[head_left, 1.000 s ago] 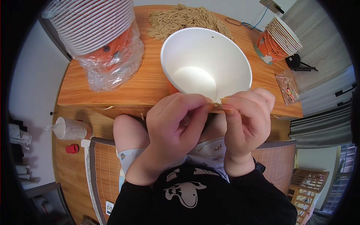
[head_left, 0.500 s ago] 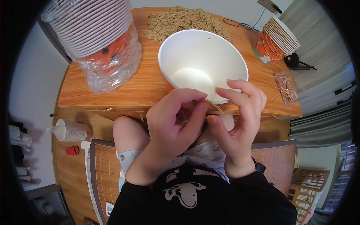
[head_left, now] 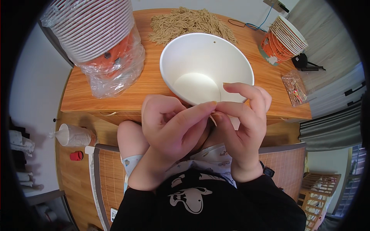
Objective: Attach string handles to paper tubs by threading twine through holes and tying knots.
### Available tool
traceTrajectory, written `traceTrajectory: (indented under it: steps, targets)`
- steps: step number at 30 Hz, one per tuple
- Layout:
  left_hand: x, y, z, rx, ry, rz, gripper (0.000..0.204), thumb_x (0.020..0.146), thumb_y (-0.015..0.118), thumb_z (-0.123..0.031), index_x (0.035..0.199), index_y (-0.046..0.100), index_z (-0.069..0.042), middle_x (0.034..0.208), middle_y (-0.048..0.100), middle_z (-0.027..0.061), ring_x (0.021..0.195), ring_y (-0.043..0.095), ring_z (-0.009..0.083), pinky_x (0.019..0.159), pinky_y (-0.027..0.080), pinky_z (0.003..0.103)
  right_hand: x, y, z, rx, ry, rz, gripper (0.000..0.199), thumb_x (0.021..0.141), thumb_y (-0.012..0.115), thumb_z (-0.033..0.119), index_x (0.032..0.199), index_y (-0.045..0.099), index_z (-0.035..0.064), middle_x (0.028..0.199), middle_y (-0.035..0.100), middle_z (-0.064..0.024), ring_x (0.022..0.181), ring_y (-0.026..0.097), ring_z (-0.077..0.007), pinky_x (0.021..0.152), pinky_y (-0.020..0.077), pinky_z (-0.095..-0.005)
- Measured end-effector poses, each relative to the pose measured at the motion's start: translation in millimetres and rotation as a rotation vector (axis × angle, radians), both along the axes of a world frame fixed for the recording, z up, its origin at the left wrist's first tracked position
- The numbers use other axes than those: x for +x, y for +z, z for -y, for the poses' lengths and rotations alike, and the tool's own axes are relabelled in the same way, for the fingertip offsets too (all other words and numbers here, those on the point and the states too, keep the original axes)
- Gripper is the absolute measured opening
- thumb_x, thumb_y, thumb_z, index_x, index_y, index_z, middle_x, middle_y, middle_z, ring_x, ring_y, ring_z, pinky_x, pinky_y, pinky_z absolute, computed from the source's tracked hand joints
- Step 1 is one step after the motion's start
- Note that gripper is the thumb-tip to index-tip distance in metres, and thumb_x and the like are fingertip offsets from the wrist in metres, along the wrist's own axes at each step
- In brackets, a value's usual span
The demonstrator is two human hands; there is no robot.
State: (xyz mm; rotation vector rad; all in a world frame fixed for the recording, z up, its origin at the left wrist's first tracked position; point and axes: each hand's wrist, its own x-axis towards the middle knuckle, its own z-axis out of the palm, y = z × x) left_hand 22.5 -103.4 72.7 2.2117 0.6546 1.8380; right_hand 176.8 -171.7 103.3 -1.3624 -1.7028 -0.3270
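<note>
A large paper bucket [head_left: 189,54], white inside, leans toward me at the table's front edge. Just in front of its near rim my two hands meet at the fingertips. Between them is a thin tan string [head_left: 213,119], of which only a short end shows below the fingers. My left hand [head_left: 171,123] pinches it with thumb and forefinger. From the other side, my right hand [head_left: 244,119] closes thumb and forefinger on it, its other fingers raised over the bucket's rim. The fingers hide most of the string and any knot in it.
A heap of tan cords [head_left: 189,25] lies behind the bucket. Plastic-wrapped stacked buckets [head_left: 96,38] stand at left, another orange stack with string handles [head_left: 279,44] at back right. A clear bag of small items [head_left: 295,88] lies on the wooden table [head_left: 84,92].
My left hand has rolled over, its thumb now on top and its fingertips against my right hand's. The right forefinger and thumb have closed on the string. The bucket has shifted slightly.
</note>
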Motion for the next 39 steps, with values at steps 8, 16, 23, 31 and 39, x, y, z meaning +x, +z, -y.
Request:
traceTrajectory:
  steps: [8,16,23,31,39]
  targets:
    - [-4.8,4.2,2.3,-0.126,-0.149,0.075,0.036,0.071,0.081,0.004,0.103,0.078,-0.010,0.090,0.053,0.0015,0.077,0.054,0.0124,0.064,0.045,0.022,-4.7,11.4,7.8,-0.063,0.009,-0.004,0.029,0.067,0.085,0.012,0.094,0.075,0.0158,0.118,0.065,-0.0029,0.107,0.051,-0.0246,0.093,0.0375,-0.0356]
    - [-6.0,4.0,-0.6,-0.285,-0.297,0.049,0.031,0.071,0.082,0.004,0.100,0.078,-0.008,0.093,0.055,0.0039,0.076,0.057,0.0129,0.064,0.047,0.022,8.2,7.5,9.3,0.018,0.017,0.026,0.030,0.066,0.086,0.015,0.094,0.074,0.0157,0.116,0.066,-0.0026,0.106,0.052,-0.0233,0.094,0.0360,-0.0350]
    - [0.3,5.5,4.4,-0.244,-0.204,0.066,0.031,0.069,0.083,0.003,0.098,0.079,-0.010,0.090,0.056,0.0013,0.078,0.056,0.0142,0.066,0.046,0.024,1.2,13.4,11.6,-0.045,0.018,-0.005,0.026,0.068,0.083,0.013,0.093,0.075,0.0159,0.114,0.067,-0.0015,0.102,0.054,-0.0230,0.095,0.0352,-0.0348]
    - [-2.3,3.5,3.8,-0.083,-0.094,-0.017,0.030,0.066,0.084,-0.006,0.094,0.079,-0.015,0.084,0.055,-0.0028,0.074,0.053,0.0155,0.067,0.041,0.027,2.9,10.2,9.6,0.020,0.025,0.009,0.023,0.069,0.082,0.011,0.090,0.074,0.0150,0.110,0.069,-0.0013,0.098,0.056,-0.0234,0.093,0.0360,-0.0343]
    - [-1.0,3.3,-8.0,0.273,0.081,-0.161,0.023,0.070,0.082,-0.013,0.089,0.073,-0.022,0.088,0.056,-0.0078,0.077,0.056,0.0145,0.066,0.035,0.031,4.5,7.7,14.5,0.106,0.033,-0.082,0.019,0.076,0.076,0.007,0.092,0.068,0.0120,0.103,0.068,-0.0023,0.097,0.056,-0.0245,0.090,0.0373,-0.0344]
